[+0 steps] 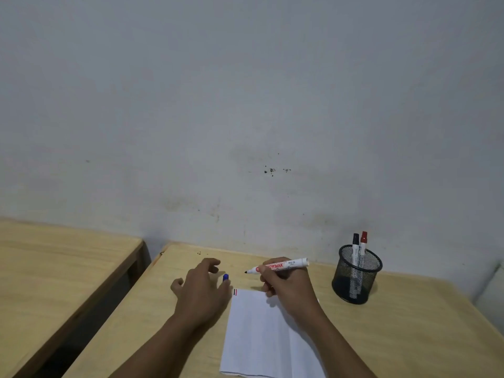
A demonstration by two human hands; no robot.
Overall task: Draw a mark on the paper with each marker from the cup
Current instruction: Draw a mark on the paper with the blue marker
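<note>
A white sheet of paper (pixel 261 331) lies on the wooden table (pixel 409 323), with short red and black marks (pixel 235 292) at its top left corner. My right hand (pixel 286 285) holds an uncapped white marker (pixel 283 266) above the paper's far edge, tip pointing left. A blue cap (pixel 225 277) sits at the fingertips of my left hand (pixel 201 290), left of the paper; whether the fingers grip it or only touch it is unclear. A black mesh cup (pixel 354 279) at the right holds a black-capped marker (pixel 355 249) and a red-capped marker (pixel 363 248).
A second wooden table (pixel 60 263) stands to the left, with a dark gap (pixel 109 304) between the two. A grey-white wall (pixel 245 118) rises right behind both tables. Something pale (pixel 491 293) shows at the far right edge.
</note>
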